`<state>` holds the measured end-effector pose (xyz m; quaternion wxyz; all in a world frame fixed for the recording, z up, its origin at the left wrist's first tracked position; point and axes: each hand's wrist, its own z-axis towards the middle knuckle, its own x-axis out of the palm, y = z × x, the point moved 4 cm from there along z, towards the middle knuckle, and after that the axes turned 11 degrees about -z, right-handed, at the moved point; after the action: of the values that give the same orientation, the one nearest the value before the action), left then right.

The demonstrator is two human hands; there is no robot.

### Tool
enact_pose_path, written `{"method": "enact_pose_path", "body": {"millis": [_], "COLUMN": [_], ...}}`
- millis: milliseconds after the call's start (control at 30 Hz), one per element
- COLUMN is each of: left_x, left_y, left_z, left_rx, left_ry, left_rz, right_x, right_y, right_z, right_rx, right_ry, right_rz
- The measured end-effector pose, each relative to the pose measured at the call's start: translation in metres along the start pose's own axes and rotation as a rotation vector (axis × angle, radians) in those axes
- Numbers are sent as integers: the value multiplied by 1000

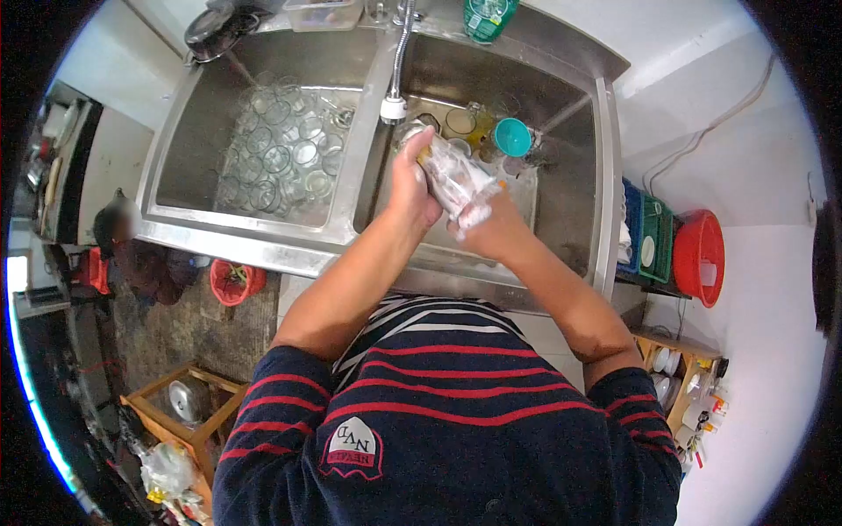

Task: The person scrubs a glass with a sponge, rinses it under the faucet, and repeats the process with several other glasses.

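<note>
A clear glass [452, 180] is held over the right basin [570, 175] of a steel double sink, just below the tap [395, 103]. The left hand [412, 188] is wrapped around the glass near its upper end, its fingers [419, 145] curled closed on the wall of the glass. The right hand [491, 223] is clenched at the other end, pressed against the glass; white foam covers that end and something soapy seems to be gripped there, though what it is cannot be told. The glass is tilted, lying nearly on its side between the two hands, and it is smeared with suds so that its surface looks cloudy.

More glasses and a teal cup [512, 137] are seen in the right basin behind the hands. The left basin [175, 158] is filled with many clear glasses [281, 162] standing under water. A green bottle [488, 17] stands on the rim behind the sink; its label cannot be read.

A badge [352, 445] on the striped jumper shows letters upside down, read roughly as "NAD", with a smaller line beneath that is too small to read. A red bucket [699, 256] and a green crate [656, 238] are seen to the right of the sink.
</note>
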<state>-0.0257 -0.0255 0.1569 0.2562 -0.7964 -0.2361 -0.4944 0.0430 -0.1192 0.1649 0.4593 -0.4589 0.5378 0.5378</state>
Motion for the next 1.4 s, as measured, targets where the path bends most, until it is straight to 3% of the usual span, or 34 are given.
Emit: {"method": "enact_pose_path", "body": {"millis": [33, 67, 100, 167, 300, 367, 500, 567, 600, 667, 700, 767, 800, 867, 900, 967, 1000, 1067, 1100, 1167, 1300, 1400], "left_x": [-8, -20, -20, -21, -22, -21, -20, -20, -20, -19, -16, -20, -19, -17, -22, -28, -25, -26, -26, -25, -21, -27], "left_y": [2, 2, 1, 1, -4, -11, -14, -14, -13, -14, -15, -20, -21, -20, -14, -18, -19, -20, -21, -24, -25, -28], "left_z": [5, 14, 15, 13, 17, 22, 29, 34, 36, 31, 28, 29, 30, 33, 35, 43, 40, 36, 32, 30, 24, 24], "left_rx": [-5, -34, -62, -70, -100, -102, -56, 13, -7, -56, -105, -134, -165, -181, -182, 35, 7, -23, -55, -88, 42, 109], "left_ry": [-3, 3, 10, -10, 44, 14, -52, 5, 51, 163, 274, 210, 152, 7, 0, 40, 136, 176, 215, 225, 172, 85], "left_rz": [1, 22, 43, 60, 112, 105, 61, 113, 65, -34, -128, -101, -75, -31, -35, 119, 73, 11, -44, -32, -65, -102], "right_x": [4, 4, 6, -9, 10, 10, 18, 8, -1, 4, 16, 40, 37, 20, 28, 36, 31, 39, 25, 4, -4, 5], "right_y": [-3, 1, 4, 16, 10, 9, 8, 14, 15, 12, 9, -4, -8, -2, -1, 5, 7, 6, 13, 19, 23, 23], "right_z": [2, 6, 10, 10, 4, -1, 2, 8, 9, 12, 12, 12, 13, 11, 10, 14, 16, 15, 13, 14, 14, 18], "right_rx": [84, -43, -43, -159, 6, 76, -118, -54, -55, 306, 304, 228, 229, -12, -12, -79, -87, 300, 299, 425, 386, 351], "right_ry": [97, 56, 56, -479, -319, -139, -144, -399, -398, 181, 184, -86, -88, -275, -268, -465, -467, 22, 29, -5, -28, -75], "right_rz": [25, -10, -9, 181, 492, 183, -100, 6, 3, 929, 931, 768, 764, -65, -62, -99, -102, 1355, 1360, 1871, 1637, 1659]}}
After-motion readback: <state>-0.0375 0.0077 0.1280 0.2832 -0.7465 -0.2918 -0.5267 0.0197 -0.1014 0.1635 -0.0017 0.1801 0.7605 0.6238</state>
